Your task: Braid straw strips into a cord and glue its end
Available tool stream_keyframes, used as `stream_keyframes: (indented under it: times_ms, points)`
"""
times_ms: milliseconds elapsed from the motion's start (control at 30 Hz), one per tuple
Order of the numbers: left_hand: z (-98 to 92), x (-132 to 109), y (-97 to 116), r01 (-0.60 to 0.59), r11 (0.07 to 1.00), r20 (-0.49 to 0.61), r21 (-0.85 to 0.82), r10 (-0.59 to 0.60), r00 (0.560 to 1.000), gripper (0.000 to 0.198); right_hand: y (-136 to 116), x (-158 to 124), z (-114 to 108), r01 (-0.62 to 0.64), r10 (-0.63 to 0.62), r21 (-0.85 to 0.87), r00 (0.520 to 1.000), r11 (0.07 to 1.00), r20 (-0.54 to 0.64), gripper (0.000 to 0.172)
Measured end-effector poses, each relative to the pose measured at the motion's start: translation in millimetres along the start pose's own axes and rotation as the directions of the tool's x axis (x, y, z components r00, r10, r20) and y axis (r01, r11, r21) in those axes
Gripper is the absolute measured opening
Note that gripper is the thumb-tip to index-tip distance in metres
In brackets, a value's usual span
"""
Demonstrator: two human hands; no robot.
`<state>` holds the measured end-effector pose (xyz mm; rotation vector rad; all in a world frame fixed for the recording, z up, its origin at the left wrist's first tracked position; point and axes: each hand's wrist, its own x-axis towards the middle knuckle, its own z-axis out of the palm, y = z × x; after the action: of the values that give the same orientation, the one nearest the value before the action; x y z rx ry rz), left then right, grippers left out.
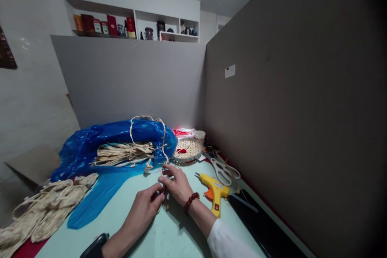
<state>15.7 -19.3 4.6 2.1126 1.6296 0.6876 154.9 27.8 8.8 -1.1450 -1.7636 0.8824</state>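
Note:
My left hand (145, 204) and my right hand (177, 184) meet over the pale green tabletop, fingertips close together. Both are closed in a pinch around a thin straw cord (165, 157). The cord loops up over the blue plastic bag (78, 141) and comes back down to my fingers. Short ends of straw poke out below my fingertips; the exact spot they grip is mostly hidden. Right of my right hand lies a yellow glue gun (215, 190) with an orange trigger.
A bundle of dried straw (123, 154) rests on the blue plastic. Woven straw pieces (57, 205) lie at the left. Beyond my hands are a round woven basket (193, 154), a white cup (200, 134) and scissors (222, 171). Grey partitions (136, 76) stand behind and at the right.

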Motion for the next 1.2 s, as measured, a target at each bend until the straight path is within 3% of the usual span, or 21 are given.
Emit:
stream_keyframes:
  times_ms: [167,300,600,833,1200]
  points:
    - [2.0,-1.3,0.9,0.024,0.999,-0.020,0.040,-0.023,1.000,0.023,-13.1,-1.8,10.6,0.003,-0.012,0.228,0.999,0.974,0.040,0.030]
    - [-0.1,-0.7,-1.2,0.064,0.994,-0.063,0.094,-0.059,0.996,0.025,-19.3,-2.8,6.4,0.036,-0.053,0.322,0.998,0.946,0.046,0.021]
    - [-11.0,2.2,-11.1,0.140,0.966,-0.218,0.217,-0.092,0.972,0.023,-1.9,2.7,-6.1,0.063,-0.074,0.439,0.997,0.896,0.008,0.022]
    - [-11.5,2.3,-8.4,0.133,0.947,-0.225,0.293,-0.067,0.972,0.022,-1.5,1.6,0.7,0.117,-0.139,0.447,0.990,0.887,0.016,0.019]
    - [-13.6,15.2,-35.2,-0.016,0.971,-0.243,0.238,0.075,0.967,0.022,-13.5,-18.2,-14.8,0.143,-0.202,0.292,0.962,0.946,0.183,0.019]
